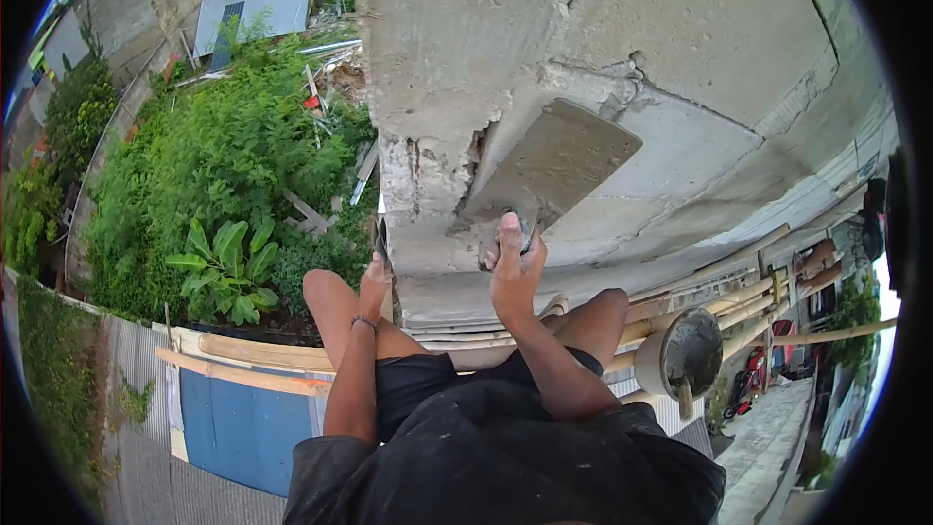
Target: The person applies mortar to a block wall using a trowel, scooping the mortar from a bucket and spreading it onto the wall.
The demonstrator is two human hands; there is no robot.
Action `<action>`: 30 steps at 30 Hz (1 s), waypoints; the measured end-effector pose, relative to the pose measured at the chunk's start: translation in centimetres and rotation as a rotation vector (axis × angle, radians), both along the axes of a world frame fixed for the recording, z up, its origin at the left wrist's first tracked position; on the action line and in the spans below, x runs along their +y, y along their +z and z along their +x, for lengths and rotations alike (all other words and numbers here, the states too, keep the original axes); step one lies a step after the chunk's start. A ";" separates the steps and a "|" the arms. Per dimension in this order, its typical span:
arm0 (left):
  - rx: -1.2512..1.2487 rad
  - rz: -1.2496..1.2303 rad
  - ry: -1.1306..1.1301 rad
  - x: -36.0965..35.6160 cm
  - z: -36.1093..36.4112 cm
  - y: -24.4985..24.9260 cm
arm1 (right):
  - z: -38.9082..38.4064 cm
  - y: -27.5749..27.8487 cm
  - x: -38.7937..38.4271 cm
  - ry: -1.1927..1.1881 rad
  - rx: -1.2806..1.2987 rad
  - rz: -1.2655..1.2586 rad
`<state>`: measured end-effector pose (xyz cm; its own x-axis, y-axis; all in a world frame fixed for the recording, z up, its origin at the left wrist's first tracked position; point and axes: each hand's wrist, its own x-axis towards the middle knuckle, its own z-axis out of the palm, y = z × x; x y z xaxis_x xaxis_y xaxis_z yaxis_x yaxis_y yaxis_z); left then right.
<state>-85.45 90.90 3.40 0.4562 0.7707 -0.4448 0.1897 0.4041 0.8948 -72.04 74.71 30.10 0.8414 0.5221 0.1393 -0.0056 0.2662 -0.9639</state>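
My right hand (515, 277) is closed round the handle of a plastering trowel (583, 151). Its broad rectangular blade, smeared with grey mortar, lies against or very close to the rough concrete wall (680, 29). By the wall's left corner, my left hand (375, 282) is closed on a thin dark flat-edged tool (380, 236), seen nearly edge-on; its exact kind cannot be made out. Rough, broken mortar and a dark crack (478, 151) show just left of the trowel blade.
A bucket (651, 367) with grey mortar and a handled tool stands at my right on bamboo poles (748, 301). Wooden planks (253, 355) run below me on the left, above a blue panel (243, 418). Dense green plants (204, 156) grow far below, beyond the wall's edge.
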 end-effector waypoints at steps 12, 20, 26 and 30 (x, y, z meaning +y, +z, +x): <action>0.035 1.291 -0.316 -10.0 2.0 8.7 | 0.5 -6.2 -14.5 -0.102 -0.229 -0.212; -0.116 1.347 -0.847 -18.4 7.6 12.8 | -1.6 -13.1 -12.1 -0.077 0.454 -0.044; -0.181 1.217 -0.866 -19.7 11.4 14.2 | 2.3 -8.3 -17.1 0.268 0.163 -0.504; -0.114 0.964 -0.977 -19.9 13.8 17.1 | 8.2 4.6 -28.2 0.968 0.183 -0.254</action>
